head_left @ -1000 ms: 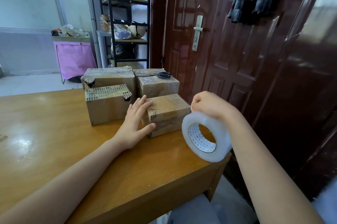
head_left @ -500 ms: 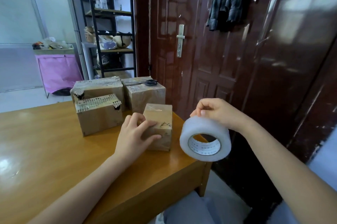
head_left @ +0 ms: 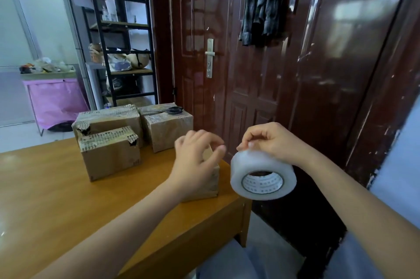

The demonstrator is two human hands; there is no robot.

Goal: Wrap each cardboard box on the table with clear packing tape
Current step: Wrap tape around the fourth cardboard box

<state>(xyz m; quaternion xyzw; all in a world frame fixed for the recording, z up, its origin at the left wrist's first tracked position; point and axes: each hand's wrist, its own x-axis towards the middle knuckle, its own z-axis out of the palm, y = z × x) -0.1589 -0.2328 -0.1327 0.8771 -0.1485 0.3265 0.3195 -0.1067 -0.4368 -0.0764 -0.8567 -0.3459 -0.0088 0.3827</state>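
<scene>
1. Head view: the tape roll (head_left: 263, 176) hangs at centre right of the frame, off the worktop (head_left: 56, 199) edge, its core hole facing the camera.
2. The right hand (head_left: 270, 142) pinches the roll's top, probably at the tape's end.
3. The left hand (head_left: 195, 160), blurred and loosely curled, holds nothing I can make out and hovers in front of the near box (head_left: 211, 178).
4. That box stands just left of the roll, so the left hand is the nearer to it.

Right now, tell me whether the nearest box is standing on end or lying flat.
Standing on end: the nearest box rises taller than wide behind the left hand, near the table edge.
</scene>
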